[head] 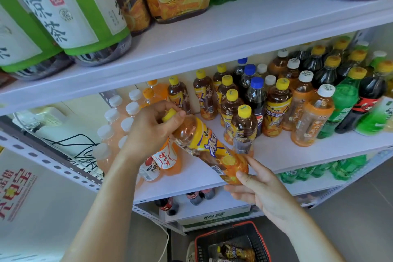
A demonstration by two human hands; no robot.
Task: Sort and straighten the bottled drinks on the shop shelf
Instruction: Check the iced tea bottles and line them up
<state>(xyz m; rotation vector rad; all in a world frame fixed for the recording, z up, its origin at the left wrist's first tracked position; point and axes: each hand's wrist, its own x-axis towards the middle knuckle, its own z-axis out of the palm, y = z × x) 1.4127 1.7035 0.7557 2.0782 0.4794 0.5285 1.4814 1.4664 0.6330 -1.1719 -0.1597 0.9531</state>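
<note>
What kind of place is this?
Probably a small shop's drinks aisle: white tiered shelves stocked with rows of bottled drinks, a red shopping basket on the floor; left hand and right hand hold a tea bottle.

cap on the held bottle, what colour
The bottle has a yellow cap; shows best in the head view.

A tilted iced tea bottle (pixel 209 151) hangs over the front edge of the middle shelf (pixel 297 155), with the left hand (pixel 148 132) holding its cap end and the right hand (pixel 261 189) its base. Behind it stand iced tea rows (pixel 230 110), with Pepsi bottles (pixel 256 95) to their right. A shopping basket (pixel 262 240) sits on the floor below.
</note>
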